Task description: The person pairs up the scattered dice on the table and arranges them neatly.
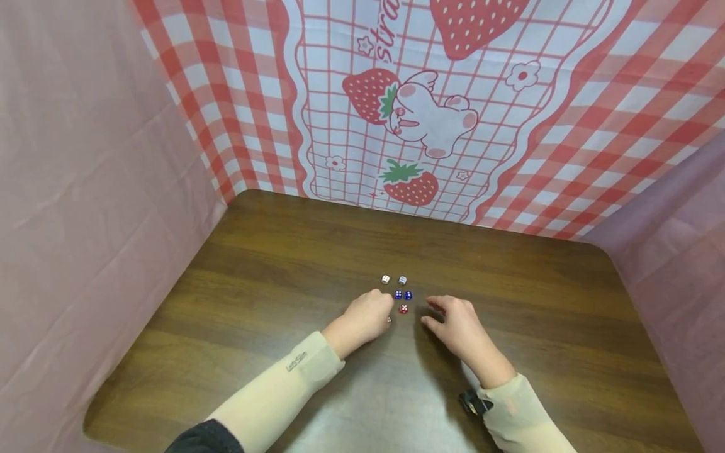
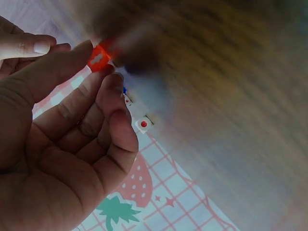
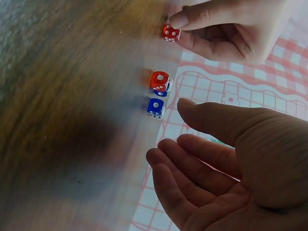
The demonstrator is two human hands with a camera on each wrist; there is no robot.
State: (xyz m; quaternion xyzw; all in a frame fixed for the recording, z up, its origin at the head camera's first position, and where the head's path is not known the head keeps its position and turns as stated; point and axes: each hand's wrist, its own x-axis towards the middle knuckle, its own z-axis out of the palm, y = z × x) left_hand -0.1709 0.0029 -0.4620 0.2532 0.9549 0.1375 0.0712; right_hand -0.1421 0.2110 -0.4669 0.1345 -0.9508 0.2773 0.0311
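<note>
The thumb and fingers of the left hand (image 1: 362,316) pinch a red die (image 3: 171,32) with white pips, low over the bench (image 1: 272,264) at the near left of the loose dice; whether it touches the wood I cannot tell. The right hand (image 1: 461,324) holds nothing: its fingers are relaxed and apart, just to the right of the group.

The held die looks like hard, glossy, translucent plastic, so I would expect it to be very light, stiff and hard to break, though a little slippery on its smooth faces. The rounded corners probably let it twist if caught off-centre; two opposite side faces, taken lightly between thumb and forefinger pads, should be the best hold.

Between the hands sits a second red die (image 1: 404,309); beyond it are a left blue die (image 1: 398,294) and a right blue die (image 1: 408,295), side by side. Farther still are a left white die (image 1: 386,279) and a right white die (image 1: 403,280).

Outward again, the left sleeve (image 1: 272,390) carries small dark lettering (image 1: 297,361) that seems to read "Left-Slim". On the far strawberry-print cloth (image 1: 436,119), red letters "stra" (image 1: 387,31) run sideways, cut off by the view's edge. I see no brand on the dice.
</note>
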